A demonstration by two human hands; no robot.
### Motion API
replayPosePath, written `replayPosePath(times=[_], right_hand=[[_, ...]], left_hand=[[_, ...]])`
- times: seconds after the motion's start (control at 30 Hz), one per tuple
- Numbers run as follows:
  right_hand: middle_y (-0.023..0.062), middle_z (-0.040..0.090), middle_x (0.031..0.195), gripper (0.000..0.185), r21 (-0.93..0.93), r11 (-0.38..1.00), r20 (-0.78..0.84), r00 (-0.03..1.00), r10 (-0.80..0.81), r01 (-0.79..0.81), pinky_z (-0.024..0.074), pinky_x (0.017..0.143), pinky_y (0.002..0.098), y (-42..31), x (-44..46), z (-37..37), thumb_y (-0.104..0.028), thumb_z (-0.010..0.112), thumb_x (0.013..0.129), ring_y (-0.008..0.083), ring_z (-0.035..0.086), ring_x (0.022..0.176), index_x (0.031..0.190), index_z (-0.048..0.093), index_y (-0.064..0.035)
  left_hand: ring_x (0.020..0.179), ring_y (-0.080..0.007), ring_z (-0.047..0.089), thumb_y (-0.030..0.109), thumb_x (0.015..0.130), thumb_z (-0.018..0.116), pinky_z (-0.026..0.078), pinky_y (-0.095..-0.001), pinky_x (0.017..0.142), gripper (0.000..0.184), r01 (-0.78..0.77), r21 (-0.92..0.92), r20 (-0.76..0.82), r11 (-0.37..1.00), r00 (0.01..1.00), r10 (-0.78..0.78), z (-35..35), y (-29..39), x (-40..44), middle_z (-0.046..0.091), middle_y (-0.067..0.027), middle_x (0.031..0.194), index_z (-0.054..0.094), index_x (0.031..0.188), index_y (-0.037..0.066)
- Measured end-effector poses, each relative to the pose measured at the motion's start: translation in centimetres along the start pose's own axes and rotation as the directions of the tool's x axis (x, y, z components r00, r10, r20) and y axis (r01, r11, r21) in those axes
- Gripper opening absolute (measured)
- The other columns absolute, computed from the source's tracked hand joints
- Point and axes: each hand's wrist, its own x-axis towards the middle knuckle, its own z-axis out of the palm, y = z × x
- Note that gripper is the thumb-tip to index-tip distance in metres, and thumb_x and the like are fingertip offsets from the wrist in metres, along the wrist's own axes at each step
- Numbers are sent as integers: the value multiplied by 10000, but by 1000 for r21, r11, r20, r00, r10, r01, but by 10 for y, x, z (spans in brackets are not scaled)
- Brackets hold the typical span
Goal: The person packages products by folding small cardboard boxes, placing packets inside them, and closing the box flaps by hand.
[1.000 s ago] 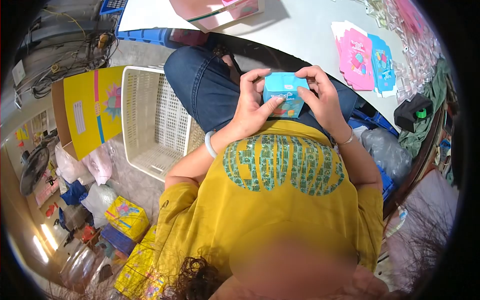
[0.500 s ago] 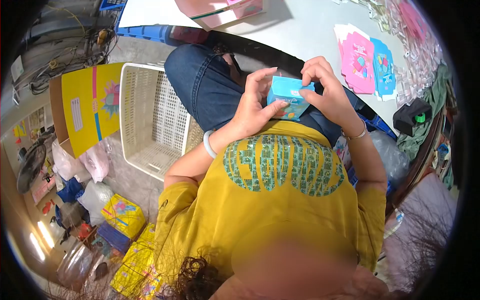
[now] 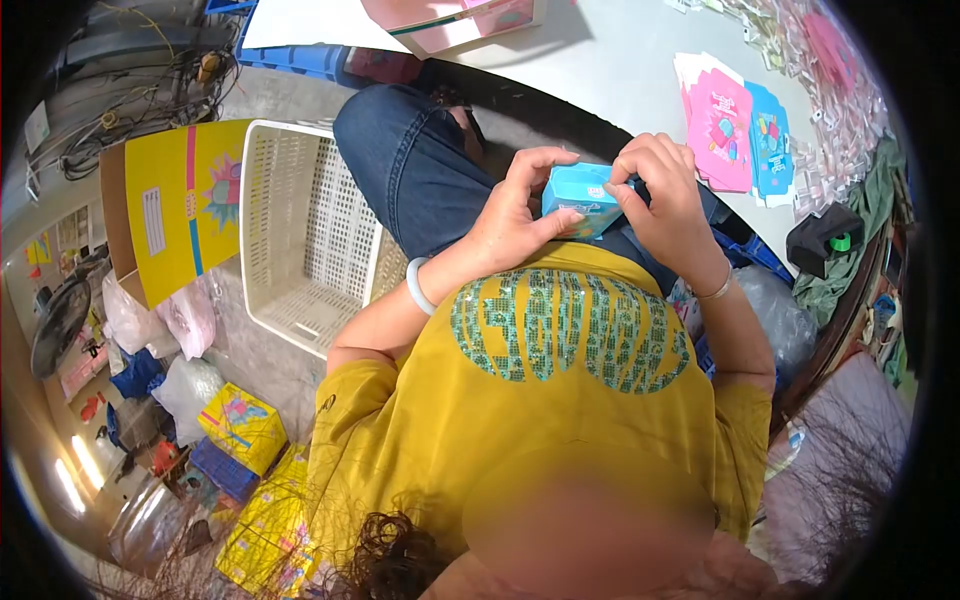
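Note:
A small light-blue printed carton (image 3: 580, 187) is held above my lap. My left hand (image 3: 512, 212) is closed around its left side, with the thumb across the near face and the fingers at the far side. My right hand (image 3: 662, 195) has its fingers bent, with the thumb and fingertips pinching the carton's upper right edge. Its other fingers are curled above that corner. The bottom of the carton is hidden by my hands and clothes.
On the white table (image 3: 610, 60) lie pink flat cartons (image 3: 722, 130) and blue flat cartons (image 3: 768, 145), beside a pile of small clear packets (image 3: 850, 120). A pink box (image 3: 460, 25) stands at the table's far edge. A white basket (image 3: 285, 290) and yellow box (image 3: 170, 215) are at my left.
The carton has shifted slightly to the right and down, both hands moving with it. My right fingers have curled in closer over its upper edge.

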Motion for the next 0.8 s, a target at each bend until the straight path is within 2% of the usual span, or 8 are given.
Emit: replayPosePath(times=[0.07, 0.17, 0.27, 0.47, 0.57, 0.67, 0.8], right_hand=[[9, 529, 802, 167, 46, 998, 32, 999, 31, -32, 322, 781, 340, -4, 2, -2, -56, 681, 716, 192, 510, 816, 824, 561, -98], [7, 526, 792, 163, 15, 999, 66, 997, 29, -30, 320, 774, 340, -7, 3, -3, -66, 681, 726, 184, 513, 813, 830, 559, -96], [4, 517, 772, 153, 50, 999, 25, 1000, -5, 4, 318, 766, 335, -3, 3, 2, -69, 677, 732, 178, 509, 795, 835, 568, -100], [-9, 526, 754, 124, 141, 984, 111, 989, 94, -110, 335, 778, 336, -3, 4, 1, -58, 656, 743, 178, 483, 784, 830, 580, -104], [-11, 551, 785, 123, 248, 961, 121, 988, 98, -126, 349, 778, 324, 5, 2, 4, -50, 657, 739, 177, 489, 799, 825, 586, -101], [-2, 578, 805, 120, 424, 887, 85, 983, 163, -183, 361, 798, 317, -2, 2, 4, -39, 657, 735, 178, 513, 840, 818, 589, -92], [22, 610, 805, 100, 300, 953, 94, 995, 23, -50, 393, 806, 323, -7, 1, -9, -29, 653, 750, 195, 543, 842, 815, 589, -74]], left_hand=[[1012, -198, 591, 3, 826, 675, 550, -311, 775, 569, -10, 34, -3, 999, 1000, 10, 0, -1, -1, 515, -142, 1189, 348, 1285, 78], [988, -203, 599, 7, 808, 693, 539, -325, 776, 575, -103, 171, -14, 980, 994, 107, 0, -8, -1, 519, -139, 1165, 355, 1266, 78], [963, -211, 603, 11, 790, 709, 533, -342, 783, 578, -88, 143, -49, 986, 994, 96, 2, -7, -3, 517, -137, 1143, 362, 1246, 81], [939, -208, 610, 15, 783, 715, 533, -342, 781, 567, -37, 104, -34, 994, 999, 41, -2, -8, -1, 547, -134, 1084, 366, 1226, 73], [1005, -190, 566, 3, 822, 692, 558, -311, 785, 554, -104, 241, 48, 965, 994, 96, -6, -5, 2, 491, -141, 1124, 322, 1227, 76], [998, -182, 571, 11, 812, 706, 550, -309, 790, 563, 83, 54, -11, 995, 996, -83, -3, 3, 1, 498, -139, 1127, 334, 1229, 77], [999, -189, 573, 8, 813, 702, 569, -316, 786, 566, -10, 167, 5, 986, 1000, 9, -7, 0, 1, 495, -142, 1134, 333, 1238, 68]])
